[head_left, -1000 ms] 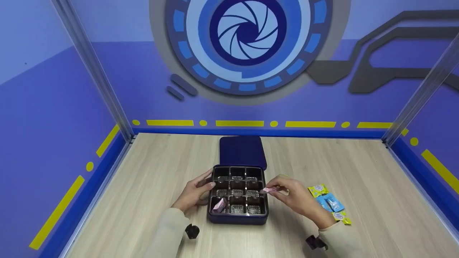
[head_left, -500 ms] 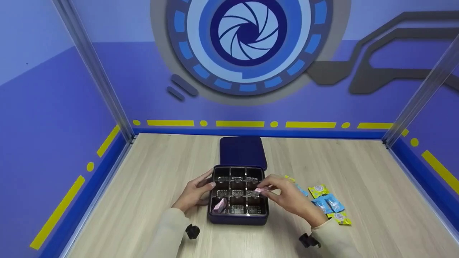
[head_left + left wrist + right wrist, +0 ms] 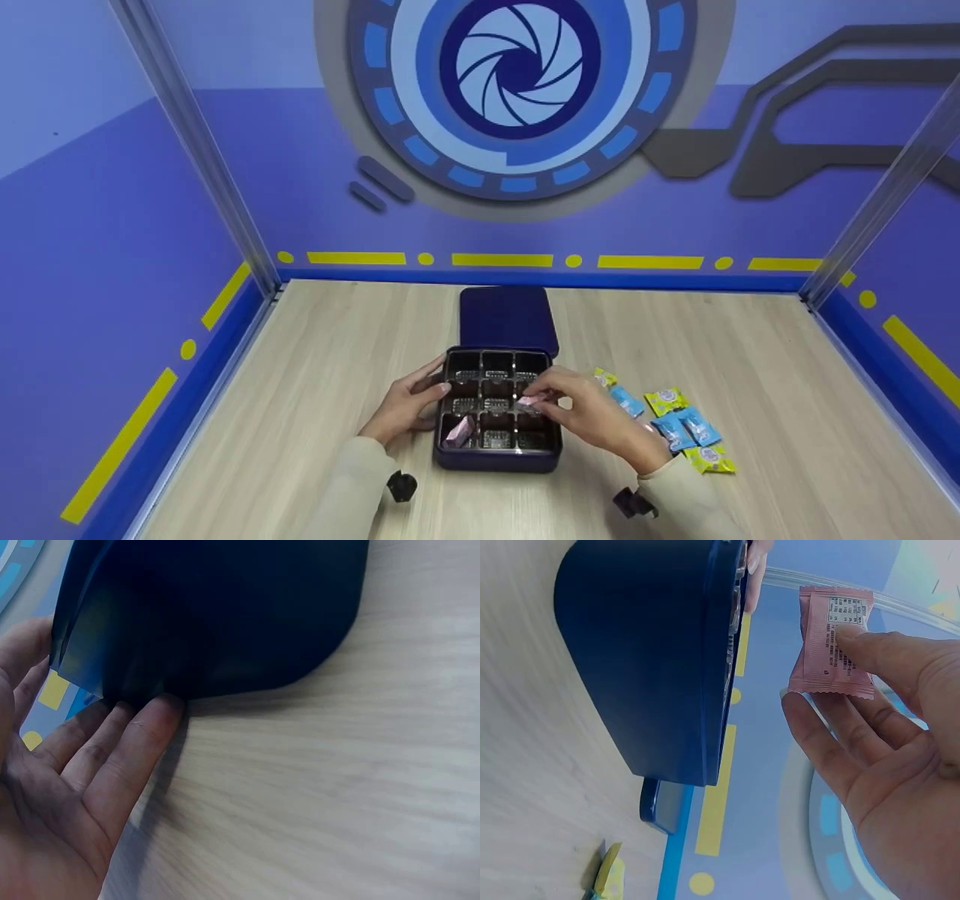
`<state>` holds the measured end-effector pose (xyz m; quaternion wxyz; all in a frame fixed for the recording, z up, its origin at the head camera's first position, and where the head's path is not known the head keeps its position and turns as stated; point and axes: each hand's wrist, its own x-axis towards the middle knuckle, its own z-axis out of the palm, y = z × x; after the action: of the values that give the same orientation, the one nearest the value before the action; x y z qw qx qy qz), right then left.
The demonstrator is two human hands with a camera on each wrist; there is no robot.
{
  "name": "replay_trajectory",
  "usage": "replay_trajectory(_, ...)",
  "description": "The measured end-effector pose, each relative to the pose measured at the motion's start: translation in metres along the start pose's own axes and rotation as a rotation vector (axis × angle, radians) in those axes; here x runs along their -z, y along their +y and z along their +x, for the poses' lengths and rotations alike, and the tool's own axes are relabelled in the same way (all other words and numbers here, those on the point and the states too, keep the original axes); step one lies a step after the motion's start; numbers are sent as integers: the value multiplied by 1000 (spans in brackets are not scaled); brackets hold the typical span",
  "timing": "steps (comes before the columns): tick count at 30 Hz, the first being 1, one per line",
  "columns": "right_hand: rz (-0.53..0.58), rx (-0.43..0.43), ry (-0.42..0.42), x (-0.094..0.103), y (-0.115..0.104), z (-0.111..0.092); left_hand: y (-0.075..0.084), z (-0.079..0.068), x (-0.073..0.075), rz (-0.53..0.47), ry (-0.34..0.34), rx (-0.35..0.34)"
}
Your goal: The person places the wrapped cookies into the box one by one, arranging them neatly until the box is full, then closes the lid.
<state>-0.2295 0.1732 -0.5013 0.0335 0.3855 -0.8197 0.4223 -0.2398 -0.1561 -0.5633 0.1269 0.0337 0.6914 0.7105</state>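
Note:
A dark blue box (image 3: 495,459) with a clear insert of several compartments stands on the table. My left hand (image 3: 406,403) holds its left side, thumb on the rim; in the left wrist view the fingers (image 3: 131,757) touch the box wall (image 3: 225,622) low down. With thumb and fingers, my right hand (image 3: 589,409) pinches a small pink wrapped candy (image 3: 832,645) over the right column, around the middle row. Another pink candy (image 3: 460,431) lies in the front left compartment. The other compartments in view look empty, though the hand partly covers some.
Behind the box lies its dark blue lid (image 3: 506,319). To the right are several wrapped candies, among them a yellow candy (image 3: 666,401) and a blue candy (image 3: 699,426). Blue printed panels (image 3: 375,247) close off the wooden table (image 3: 337,330) at the back and sides.
My right hand has carried the pink candy leftward from the box's right rim to above the right column. More candies on the right have come into view. The left hand stays put.

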Motion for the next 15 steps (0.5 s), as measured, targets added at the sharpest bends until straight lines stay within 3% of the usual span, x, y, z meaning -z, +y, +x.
replay_trajectory(15,-33,33,-19,-8,-2,7,-3,1,1,17,16,4)
